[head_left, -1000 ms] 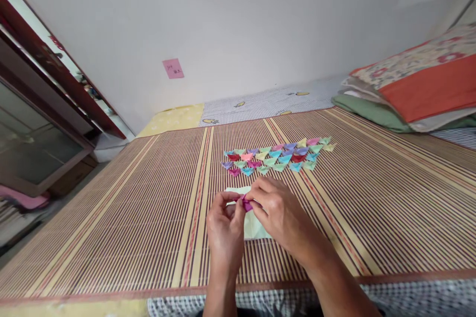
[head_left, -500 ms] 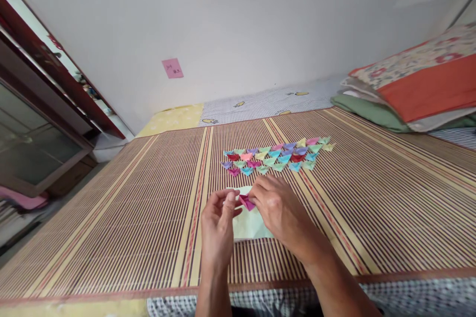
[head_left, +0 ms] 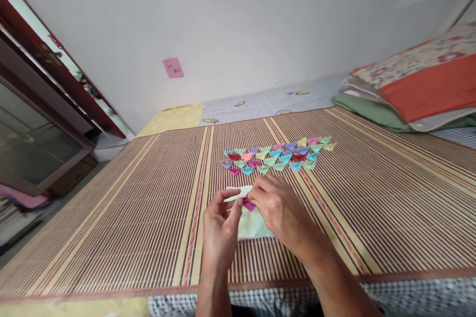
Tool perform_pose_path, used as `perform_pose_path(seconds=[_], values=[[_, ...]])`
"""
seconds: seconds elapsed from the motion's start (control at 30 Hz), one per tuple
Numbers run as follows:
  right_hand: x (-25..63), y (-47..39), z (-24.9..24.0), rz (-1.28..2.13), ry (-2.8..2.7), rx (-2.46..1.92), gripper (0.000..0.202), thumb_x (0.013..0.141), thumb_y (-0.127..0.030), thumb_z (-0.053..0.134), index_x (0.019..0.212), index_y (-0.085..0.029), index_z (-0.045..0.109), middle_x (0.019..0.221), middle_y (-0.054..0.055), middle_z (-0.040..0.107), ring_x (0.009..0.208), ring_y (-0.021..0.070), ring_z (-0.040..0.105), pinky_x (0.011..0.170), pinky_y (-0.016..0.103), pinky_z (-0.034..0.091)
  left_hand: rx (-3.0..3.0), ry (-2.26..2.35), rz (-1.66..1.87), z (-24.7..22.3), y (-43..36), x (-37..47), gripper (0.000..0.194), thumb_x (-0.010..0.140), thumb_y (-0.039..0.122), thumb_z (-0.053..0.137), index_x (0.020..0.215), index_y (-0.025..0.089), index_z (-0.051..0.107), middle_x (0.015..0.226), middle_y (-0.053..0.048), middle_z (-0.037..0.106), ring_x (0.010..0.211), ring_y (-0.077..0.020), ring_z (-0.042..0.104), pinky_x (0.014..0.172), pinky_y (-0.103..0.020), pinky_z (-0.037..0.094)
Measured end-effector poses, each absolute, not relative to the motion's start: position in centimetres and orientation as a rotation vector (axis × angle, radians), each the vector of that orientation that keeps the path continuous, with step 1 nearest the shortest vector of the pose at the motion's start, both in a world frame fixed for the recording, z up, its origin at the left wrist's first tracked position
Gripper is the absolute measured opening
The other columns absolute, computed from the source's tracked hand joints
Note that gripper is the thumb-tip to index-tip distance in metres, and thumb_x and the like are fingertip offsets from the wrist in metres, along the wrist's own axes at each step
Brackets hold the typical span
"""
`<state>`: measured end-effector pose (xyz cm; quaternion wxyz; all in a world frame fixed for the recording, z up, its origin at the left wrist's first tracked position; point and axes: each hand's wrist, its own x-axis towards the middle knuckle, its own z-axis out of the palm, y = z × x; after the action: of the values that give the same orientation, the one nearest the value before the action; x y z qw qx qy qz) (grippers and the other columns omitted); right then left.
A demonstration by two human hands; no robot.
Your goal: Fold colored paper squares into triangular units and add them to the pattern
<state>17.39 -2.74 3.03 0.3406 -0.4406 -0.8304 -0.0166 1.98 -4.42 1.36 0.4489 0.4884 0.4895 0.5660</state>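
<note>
A small folded magenta paper (head_left: 249, 203) is pinched in the fingers of my right hand (head_left: 275, 203). My left hand (head_left: 222, 220) is at its left side, the thumb touching the paper's left edge and the index finger raised apart from the thumb. Under both hands lies a pale green sheet (head_left: 256, 228), partly covered by them. Beyond the hands, several small folded papers (head_left: 284, 158) in many colours are laid out in rows on the striped mat (head_left: 148, 208).
A stack of folded bedding (head_left: 427, 89) lies at the back right. On the white wall is a pink note (head_left: 173, 67). A patterned sheet (head_left: 256, 104) shows past the mat's far edge. To the left stands a glass-fronted cabinet (head_left: 33, 143).
My left thumb has moved right, onto the magenta paper's left edge, and my left hand has shifted slightly right. My right hand has hardly moved.
</note>
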Motion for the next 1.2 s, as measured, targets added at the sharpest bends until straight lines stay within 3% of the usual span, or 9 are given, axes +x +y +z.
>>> perform_pose_path(seconds=[0.13, 0.27, 0.77, 1.03, 1.2], values=[[16.7, -2.8, 2.8, -0.023, -2.21, -1.111, 0.02, 0.096, -0.008, 0.066, 0.078, -0.016, 0.064, 0.088, 0.004, 0.062, 0.086, 0.0224, 0.057, 0.076, 0.036, 0.041, 1.222, 1.276, 1.394, 1.3, -4.7, 2.5, 0.022, 0.085, 0.034, 0.075, 0.094, 0.016, 0.066, 0.072, -0.004, 0.075, 0.069, -0.0194, 0.074, 0.061, -0.025, 0.056], [16.5, -2.8, 2.8, 0.031, -2.184, -1.113, 0.02, 0.098, -0.007, 0.063, 0.08, -0.017, 0.063, 0.092, 0.004, 0.064, 0.087, 0.021, 0.059, 0.077, 0.035, 0.043, 1.233, 1.349, 1.471, 0.8, -4.7, 3.1, 0.015, 0.089, 0.031, 0.068, 0.086, 0.017, 0.064, 0.07, -0.002, 0.073, 0.054, -0.014, 0.066, 0.059, -0.026, 0.056], [16.2, -3.5, 3.3, 0.076, -2.167, -1.108, 0.024, 0.1, -0.005, 0.057, 0.079, -0.017, 0.061, 0.084, 0.004, 0.06, 0.075, 0.0181, 0.055, 0.066, 0.032, 0.044, 1.215, 1.505, 1.66, 0.4, -4.8, 3.5, 0.012, 0.096, 0.031, 0.06, 0.095, 0.02, 0.055, 0.078, -0.003, 0.069, 0.068, -0.0186, 0.07, 0.067, -0.033, 0.06], [16.9, -2.9, 3.0, 0.072, -2.138, -1.107, 0.021, 0.099, -0.007, 0.059, 0.081, -0.016, 0.066, 0.089, 0.005, 0.064, 0.084, 0.0207, 0.057, 0.075, 0.035, 0.045, 1.122, 1.274, 1.538, 0.6, -4.2, 2.7, 0.036, 0.091, 0.052, 0.069, 0.093, 0.016, 0.064, 0.083, -0.006, 0.073, 0.071, -0.018, 0.072, 0.069, -0.031, 0.059], [17.4, -2.7, 3.4, 0.087, -2.102, -1.134, 0.023, 0.098, -0.004, 0.059, 0.081, -0.017, 0.068, 0.09, 0.005, 0.065, 0.087, 0.0212, 0.059, 0.078, 0.035, 0.046, 1.072, 1.219, 1.49, 0.8, -4.0, 1.9, 0.042, 0.086, 0.056, 0.075, 0.093, 0.015, 0.067, 0.096, -0.011, 0.078, 0.077, -0.0204, 0.075, 0.071, -0.031, 0.06]])
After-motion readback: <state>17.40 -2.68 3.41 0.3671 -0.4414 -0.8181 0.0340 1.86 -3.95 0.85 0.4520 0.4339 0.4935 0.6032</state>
